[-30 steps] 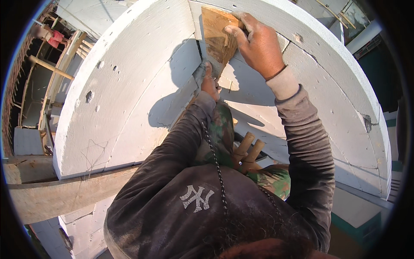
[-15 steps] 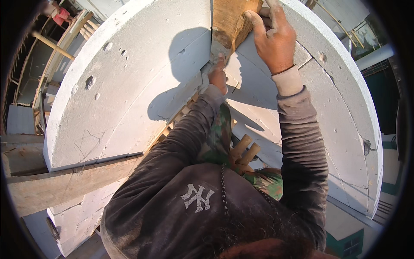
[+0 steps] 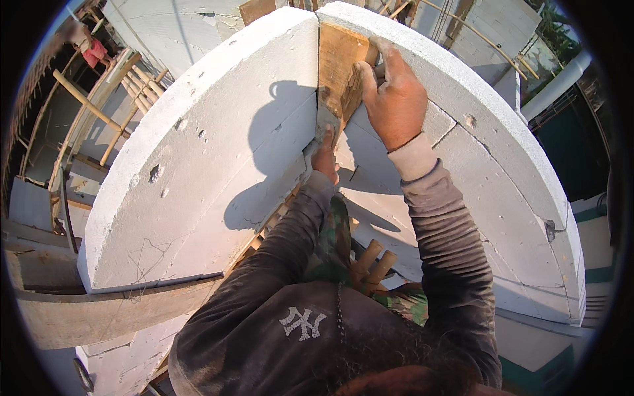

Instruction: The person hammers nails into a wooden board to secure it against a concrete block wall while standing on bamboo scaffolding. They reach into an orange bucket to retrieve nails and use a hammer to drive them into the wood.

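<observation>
A brown wooden board (image 3: 343, 56) stands in the corner where two white block walls meet. Its lower part is greyish and smeared. My right hand (image 3: 396, 99) grips the board's right edge near the top, thumb in front, with some fingertips hidden behind the edge. Lower down, my left hand (image 3: 323, 158) is closed around the board's lower end, one finger pointing up along it; the rest of its fingers are mostly hidden. Both forearms are in dark, dusty sleeves.
The left wall (image 3: 198, 152) and right wall (image 3: 502, 191) rise around me, pitted and with open joints. A plank (image 3: 119, 313) and thin tangled wire lie at left. Two bamboo ends (image 3: 373, 261) stick up by my legs. Another person (image 3: 92, 49) stands far left near bamboo poles.
The view has tilted up, so the tops of both walls and the board's upper end now show. Both hands keep their places on the board.
</observation>
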`<state>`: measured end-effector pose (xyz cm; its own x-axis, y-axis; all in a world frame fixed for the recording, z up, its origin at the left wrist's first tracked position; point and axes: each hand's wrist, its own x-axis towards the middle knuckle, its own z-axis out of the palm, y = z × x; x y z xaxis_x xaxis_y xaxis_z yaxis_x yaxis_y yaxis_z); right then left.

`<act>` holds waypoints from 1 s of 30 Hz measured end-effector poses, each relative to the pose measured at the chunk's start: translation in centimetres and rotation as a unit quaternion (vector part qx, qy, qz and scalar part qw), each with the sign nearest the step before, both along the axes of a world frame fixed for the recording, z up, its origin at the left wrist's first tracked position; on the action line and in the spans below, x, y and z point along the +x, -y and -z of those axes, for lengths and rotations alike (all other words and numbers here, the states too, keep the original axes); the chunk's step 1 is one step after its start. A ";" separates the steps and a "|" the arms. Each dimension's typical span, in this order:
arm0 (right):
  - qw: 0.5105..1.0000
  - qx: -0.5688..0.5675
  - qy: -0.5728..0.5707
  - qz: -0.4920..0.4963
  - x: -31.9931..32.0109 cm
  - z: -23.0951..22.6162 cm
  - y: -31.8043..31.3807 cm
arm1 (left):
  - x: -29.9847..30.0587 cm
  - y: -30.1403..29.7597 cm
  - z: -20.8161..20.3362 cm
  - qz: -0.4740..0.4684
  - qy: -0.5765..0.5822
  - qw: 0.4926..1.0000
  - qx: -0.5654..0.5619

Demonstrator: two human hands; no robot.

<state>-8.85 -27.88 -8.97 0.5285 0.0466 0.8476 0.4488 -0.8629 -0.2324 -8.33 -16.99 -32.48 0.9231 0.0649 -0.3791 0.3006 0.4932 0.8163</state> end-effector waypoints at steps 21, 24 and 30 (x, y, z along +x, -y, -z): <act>0.970 0.128 -0.163 -0.124 -0.6 8.8 -0.3 | 2.4 0.4 1.4 0.009 -0.086 0.991 -0.098; 0.963 0.138 -0.179 -0.148 -0.5 9.6 0.3 | 2.2 0.9 1.8 -0.025 -0.062 0.993 -0.099; 0.961 0.107 -0.146 -0.209 -0.4 10.5 1.6 | 2.2 1.1 1.3 -0.076 -0.064 0.991 -0.092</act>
<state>-9.30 -29.53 -19.46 0.7186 0.1478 0.6795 0.6340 -0.5409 -0.5527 -6.13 -18.12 -33.81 0.8515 0.1195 -0.5106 0.3061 0.6774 0.6689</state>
